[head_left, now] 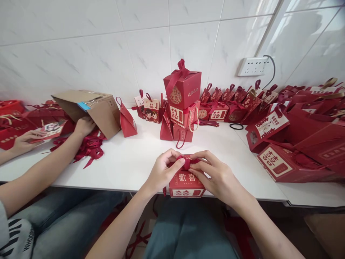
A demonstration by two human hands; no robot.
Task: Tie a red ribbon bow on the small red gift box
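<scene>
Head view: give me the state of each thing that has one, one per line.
Small red box: upright at the table edge, top pinched shut.
Ribbon: on the box top, gripped by both hands.
Left hand: shut on the ribbon.
Right hand: shut on the ribbon.
Cardboard box: tipped on its side.
Stack of red boxes: standing, closed.

We cannot see the top of the small red paper gift box (pixel 185 181): our left hand (pixel 163 172) and right hand (pixel 215 176) cover it and most of its red ribbon (pixel 187 162). The picture's edges cut off the heaps of flat red boxes (pixel 309 144).
</scene>
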